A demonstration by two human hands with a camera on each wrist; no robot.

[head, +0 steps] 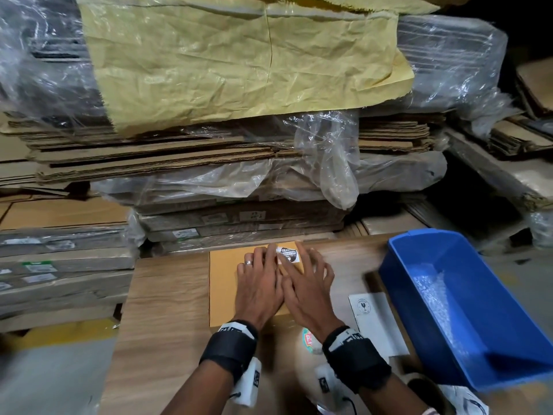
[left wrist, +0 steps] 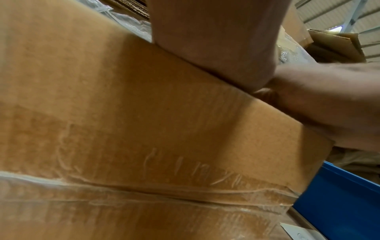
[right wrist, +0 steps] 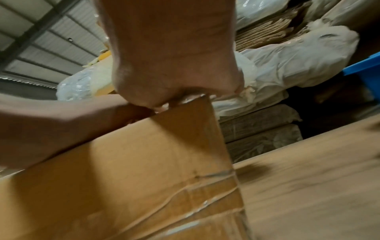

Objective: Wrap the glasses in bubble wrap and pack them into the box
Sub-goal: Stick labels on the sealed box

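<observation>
Closed cardboard box (head: 223,283) sitting flat on the wooden counter (head: 161,324), near its far edge. Both hands on top of the box, side by side and touching at the thumbs. Left hand (head: 259,290) spread flat, fingers straight, a ring (head: 248,262) on one finger, fingertips reaching the black-and-white fragile sticker (head: 288,254) at the box's far right corner. Right hand (head: 308,290) likewise flat and released, fingers fanned out, slightly blurred, covering the right part of the lid and overlapping the sticker's edge. Neither hand curled round anything; both pressing down on the lid. Black straps on both wrists.

From the left wrist: the box's side wall (left wrist: 144,121) filling the view, clear tape (left wrist: 164,194) running wrinkled along the lower seam, heel of the left hand (left wrist: 216,40) resting on the top edge, right hand (left wrist: 329,105) coming in from the right. From the right wrist: the box's corner (right wrist: 195,138) with tape across its lower seam, heel of the right hand (right wrist: 174,56) on that corner, left hand (right wrist: 61,126) lying across the lid.

Glasses not visible; lid shut. Bubble wrap (head: 431,292) lying in the blue bin (head: 508,324), which stands on the counter to the right of the box, well apart from it. White sticker sheet (head: 374,319) flat on the counter between box and bin. Behind the counter, stacks of flattened cardboard (head: 179,157) under clear plastic film, with yellow paper (head: 224,61) draped over the top.
</observation>
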